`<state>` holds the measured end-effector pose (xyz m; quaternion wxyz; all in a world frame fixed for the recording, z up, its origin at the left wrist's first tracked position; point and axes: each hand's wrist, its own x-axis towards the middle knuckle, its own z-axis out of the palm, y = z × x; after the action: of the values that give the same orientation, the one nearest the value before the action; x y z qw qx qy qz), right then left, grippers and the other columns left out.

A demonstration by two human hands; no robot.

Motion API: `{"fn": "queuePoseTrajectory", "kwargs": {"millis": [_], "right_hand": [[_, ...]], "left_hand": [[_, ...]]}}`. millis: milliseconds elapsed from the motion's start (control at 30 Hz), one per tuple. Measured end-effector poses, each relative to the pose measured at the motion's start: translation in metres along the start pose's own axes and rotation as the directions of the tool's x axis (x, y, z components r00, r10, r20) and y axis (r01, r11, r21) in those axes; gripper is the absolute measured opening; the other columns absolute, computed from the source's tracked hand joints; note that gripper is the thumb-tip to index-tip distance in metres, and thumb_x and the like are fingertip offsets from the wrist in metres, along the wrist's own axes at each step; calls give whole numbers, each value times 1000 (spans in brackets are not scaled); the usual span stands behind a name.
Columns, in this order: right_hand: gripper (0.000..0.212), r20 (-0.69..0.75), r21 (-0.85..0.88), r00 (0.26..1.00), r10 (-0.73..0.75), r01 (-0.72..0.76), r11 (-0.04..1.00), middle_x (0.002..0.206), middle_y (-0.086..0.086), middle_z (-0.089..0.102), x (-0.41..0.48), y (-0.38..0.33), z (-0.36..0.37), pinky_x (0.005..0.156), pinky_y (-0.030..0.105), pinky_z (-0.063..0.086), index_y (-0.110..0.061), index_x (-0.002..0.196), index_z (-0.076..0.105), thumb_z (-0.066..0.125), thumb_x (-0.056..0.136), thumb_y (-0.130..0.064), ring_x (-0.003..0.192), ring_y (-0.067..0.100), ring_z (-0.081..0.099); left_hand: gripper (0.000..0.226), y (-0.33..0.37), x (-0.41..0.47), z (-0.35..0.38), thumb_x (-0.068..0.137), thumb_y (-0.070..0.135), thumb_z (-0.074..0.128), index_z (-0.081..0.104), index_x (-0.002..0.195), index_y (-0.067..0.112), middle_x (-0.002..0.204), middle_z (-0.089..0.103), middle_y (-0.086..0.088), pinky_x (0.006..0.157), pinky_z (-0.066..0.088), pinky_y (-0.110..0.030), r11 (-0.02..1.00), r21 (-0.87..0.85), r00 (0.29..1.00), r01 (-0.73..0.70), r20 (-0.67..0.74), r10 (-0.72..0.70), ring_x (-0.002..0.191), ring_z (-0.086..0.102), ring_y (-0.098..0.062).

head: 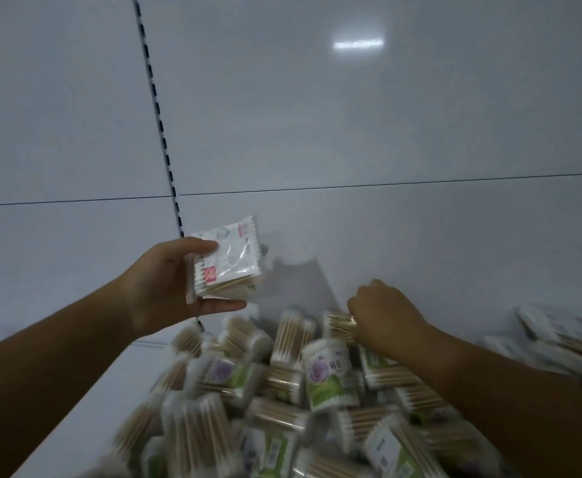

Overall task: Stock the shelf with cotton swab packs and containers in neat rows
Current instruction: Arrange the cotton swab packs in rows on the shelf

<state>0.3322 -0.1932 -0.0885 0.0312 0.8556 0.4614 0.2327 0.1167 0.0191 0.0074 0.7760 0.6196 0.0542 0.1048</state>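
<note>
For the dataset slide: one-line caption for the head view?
Left hand holds a flat swab pack over the shelf; right hand grips a second pack in the jumbled pile.

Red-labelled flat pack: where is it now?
The flat pack sits left of centre in the head view, held by the left hand above the swab containers.

The pack (226,262) is clear and white with a red label. The containers (329,376) carry green-and-white labels with a purple round mark over tan, white-tipped sticks. The shelf (420,236) is pale grey; its strip (160,125) has black slots.
</note>
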Motion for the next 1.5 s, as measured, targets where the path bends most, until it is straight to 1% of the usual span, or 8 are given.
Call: {"fn": "queuePoseTrajectory", "kwargs": {"millis": [267,367,600,800,933,1033,1200,1500], "right_hand": [[20,-24,500,972,233,-190,845,79,-4,60,4,-12,-77,59,31,44,-26,76,46,65,82,-27,70,14,57],[34,-342,650,932,118,144,746,94,-2,66,12,-84,-126,74,33,49,-30,74,48,74,76,-8,85,19,61],[15,-727,225,616,-303,631,743,117,15,64,67,-335,-171,76,28,50,-4,77,62,66,68,7,98,29,63],[31,-541,520,760,-360,639,567,132,-5,53,119,-477,-163,82,10,42,-12,88,62,54,66,9,111,6,55],[31,-299,847,907,-297,396,355,124,-36,43,157,-554,-161,92,6,39,-38,72,69,54,74,-12,117,-20,40],[31,-260,875,937,-235,331,352,119,-36,44,193,-601,-149,88,3,38,-44,81,66,64,82,-13,113,-17,45],[30,-85,892,941,-328,218,396,117,-20,55,258,-671,-121,78,14,44,-47,106,48,65,84,-38,98,-3,57],[31,-77,990,956,-284,107,92,80,-5,72,389,-782,-108,58,30,52,-31,94,54,76,75,-21,64,13,64]], "left_hand": [[57,19,-55,-71,52,22,84,72,107,11,106,70,-16,82,53,-55,990,-113,996,-85,-34,82,96,69,-35],[51,18,-80,-107,73,25,62,62,122,10,119,67,-16,79,56,-50,970,-214,985,-116,-149,85,102,67,-34],[34,-1,-172,-204,83,25,57,66,113,12,102,73,-15,59,58,-38,945,-288,916,-153,-399,26,82,73,-28],[28,6,-238,-310,86,23,54,69,106,10,86,73,-10,44,52,-26,900,-314,823,-301,-562,79,64,71,-21],[33,7,-263,-380,88,20,51,66,113,6,99,73,-16,68,60,-41,878,-339,763,-338,-645,45,89,71,-30],[27,3,-269,-428,89,21,51,67,105,5,82,73,-10,45,55,-29,882,-329,760,-338,-648,50,65,71,-20],[28,2,-276,-514,91,20,52,68,111,7,99,73,-17,65,61,-39,869,-321,668,-376,-744,14,90,72,-31],[27,44,-318,-688,93,23,58,57,117,10,106,69,-14,43,53,-29,879,-194,422,-436,-906,9,71,71,-31]]}}
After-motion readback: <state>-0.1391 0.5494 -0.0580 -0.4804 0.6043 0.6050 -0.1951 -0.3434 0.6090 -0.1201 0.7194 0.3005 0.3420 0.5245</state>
